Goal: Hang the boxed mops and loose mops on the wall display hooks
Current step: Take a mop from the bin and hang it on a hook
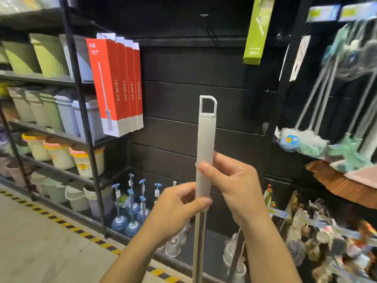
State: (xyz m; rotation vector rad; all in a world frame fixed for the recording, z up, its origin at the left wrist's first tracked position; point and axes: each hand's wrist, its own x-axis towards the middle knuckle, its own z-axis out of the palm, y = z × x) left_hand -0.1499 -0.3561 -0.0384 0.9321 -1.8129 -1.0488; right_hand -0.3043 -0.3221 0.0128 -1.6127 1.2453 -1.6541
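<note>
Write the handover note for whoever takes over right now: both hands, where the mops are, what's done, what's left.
Left hand pinches the low end of the grey grip on the mop handle; right hand holds the grip just above.
The handle stands upright before the black wall, its top loop on no hook.
Done: four red boxes hang at left, a green box upper right, loose mops at right.
Left: lift the loop onto the hook high above, which looks free.

Head-worn view, close, toward wall display (pixel 183 99)
</note>
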